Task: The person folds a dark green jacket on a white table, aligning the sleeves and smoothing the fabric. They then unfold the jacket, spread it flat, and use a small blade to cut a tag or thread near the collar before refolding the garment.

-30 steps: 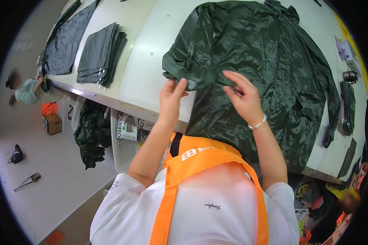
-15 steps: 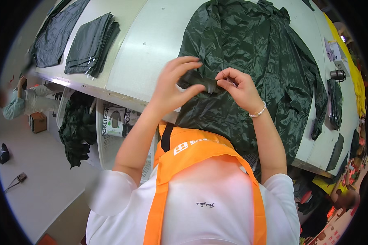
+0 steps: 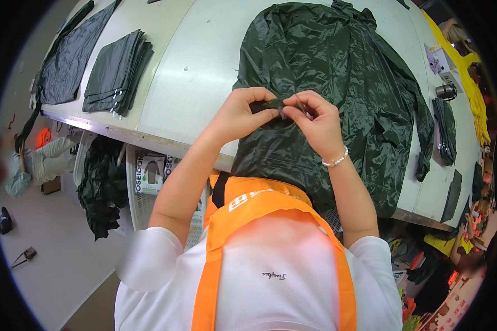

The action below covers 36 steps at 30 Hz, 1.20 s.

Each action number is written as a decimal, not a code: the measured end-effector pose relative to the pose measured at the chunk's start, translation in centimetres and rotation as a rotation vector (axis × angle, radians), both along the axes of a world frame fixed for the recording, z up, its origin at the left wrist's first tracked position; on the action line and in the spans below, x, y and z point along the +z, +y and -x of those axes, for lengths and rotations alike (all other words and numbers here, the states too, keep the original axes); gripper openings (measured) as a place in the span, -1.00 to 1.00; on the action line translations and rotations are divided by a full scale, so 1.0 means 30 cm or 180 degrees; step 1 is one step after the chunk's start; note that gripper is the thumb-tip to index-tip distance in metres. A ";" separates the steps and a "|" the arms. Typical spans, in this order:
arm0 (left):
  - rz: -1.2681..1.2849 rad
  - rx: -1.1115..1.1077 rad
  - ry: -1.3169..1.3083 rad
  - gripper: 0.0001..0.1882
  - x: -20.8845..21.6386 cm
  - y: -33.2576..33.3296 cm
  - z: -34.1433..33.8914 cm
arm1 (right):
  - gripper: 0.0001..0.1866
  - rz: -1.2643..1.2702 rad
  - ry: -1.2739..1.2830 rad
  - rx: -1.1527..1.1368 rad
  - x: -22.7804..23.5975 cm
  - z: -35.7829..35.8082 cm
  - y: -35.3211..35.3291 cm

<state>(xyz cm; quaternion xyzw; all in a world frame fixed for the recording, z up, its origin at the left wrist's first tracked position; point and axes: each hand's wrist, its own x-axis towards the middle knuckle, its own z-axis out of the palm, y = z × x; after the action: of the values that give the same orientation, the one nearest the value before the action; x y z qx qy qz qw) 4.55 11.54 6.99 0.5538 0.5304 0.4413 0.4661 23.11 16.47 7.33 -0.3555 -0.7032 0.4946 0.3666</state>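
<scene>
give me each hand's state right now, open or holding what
Left hand: closed, pinching part of the dark green garment.
Right hand: closed, pinching the same garment; anything else inside is unclear.

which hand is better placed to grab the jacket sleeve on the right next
Probably the right hand: it's nearer that sleeve, while the left hand would have to reach across. Both pinch the dark green jacket, though.

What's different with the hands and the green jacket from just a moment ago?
The left hand moved right, closer to the right hand, and its open fingers closed on the jacket. The right hand still pinches it. Most of the jacket and the folded stack stayed on the table.
</scene>
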 end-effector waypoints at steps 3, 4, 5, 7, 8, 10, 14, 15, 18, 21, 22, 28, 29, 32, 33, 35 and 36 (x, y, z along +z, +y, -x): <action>0.0109 0.0068 -0.0183 -0.81 -0.015 -0.009 0.005 | -0.88 -0.0097 -0.0067 -0.0008 0.017 0.013 -0.018; 0.0124 0.0032 -0.0199 -0.83 -0.017 -0.010 0.006 | -0.87 -0.0097 -0.0055 -0.0011 0.020 0.014 -0.021; 0.0138 -0.0002 -0.0215 -0.85 -0.019 -0.012 0.009 | -0.87 -0.0135 -0.0143 0.0020 0.008 0.009 -0.018; 0.0177 -0.0036 -0.0214 -0.87 -0.016 -0.017 0.010 | -0.86 -0.0203 -0.0315 0.0090 -0.030 -0.004 -0.009; 0.0201 -0.0036 -0.0196 -0.87 -0.009 -0.019 0.008 | -0.85 -0.0451 -0.0488 0.0073 -0.028 -0.003 -0.008; 0.0258 -0.0015 -0.0187 -0.87 -0.003 -0.021 0.005 | -0.84 -0.0953 -0.0827 0.0033 -0.018 0.003 -0.004; 0.0161 0.0156 -0.0058 -0.80 0.008 -0.027 0.003 | -0.81 -0.1288 -0.0933 0.0121 -0.002 0.018 0.024; 0.0080 0.0221 0.0016 -0.77 0.012 -0.030 0.003 | -0.80 -0.1232 -0.0935 0.0161 -0.003 0.019 0.031; -0.0397 0.0317 -0.0098 -0.74 -0.008 -0.018 -0.014 | -0.80 -0.1166 -0.0990 0.0323 0.016 0.027 0.039; -0.0083 0.0284 -0.0059 -0.75 0.005 -0.013 -0.016 | -0.82 -0.1292 -0.1007 0.0421 0.034 0.033 0.052; -0.0118 0.0325 -0.0035 -0.76 0.002 -0.011 -0.020 | -0.82 -0.1366 -0.0998 0.0448 0.036 0.038 0.056; -0.0078 0.0605 -0.0206 -0.78 -0.034 0.011 -0.046 | -0.86 -0.0840 -0.0953 0.0583 0.039 0.057 0.086; -0.0066 0.0649 -0.0135 -0.78 -0.038 0.010 -0.051 | -0.87 -0.0629 -0.0920 0.0581 0.044 0.055 0.086; -0.0004 0.0761 -0.0218 -0.81 -0.040 0.016 -0.052 | -0.85 -0.0099 -0.0804 0.0517 0.061 0.047 0.087; 0.0021 0.0796 -0.0295 -0.82 -0.040 0.020 -0.049 | -0.83 0.0010 -0.0756 0.0463 0.065 0.038 0.089; 0.0000 0.0869 -0.0585 -0.85 -0.049 0.025 -0.037 | -0.80 0.0140 -0.0646 0.0415 0.065 0.019 0.087; -0.0011 0.0907 -0.0731 -0.86 -0.053 0.029 -0.032 | -0.78 0.0163 -0.0587 0.0407 0.063 0.004 0.080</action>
<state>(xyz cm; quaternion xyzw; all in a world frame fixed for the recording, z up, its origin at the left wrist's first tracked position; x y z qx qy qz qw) 5.50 12.40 5.40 0.4199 0.5460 0.5641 0.4554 23.01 18.87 9.23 -0.3632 -0.7423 0.5000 0.2589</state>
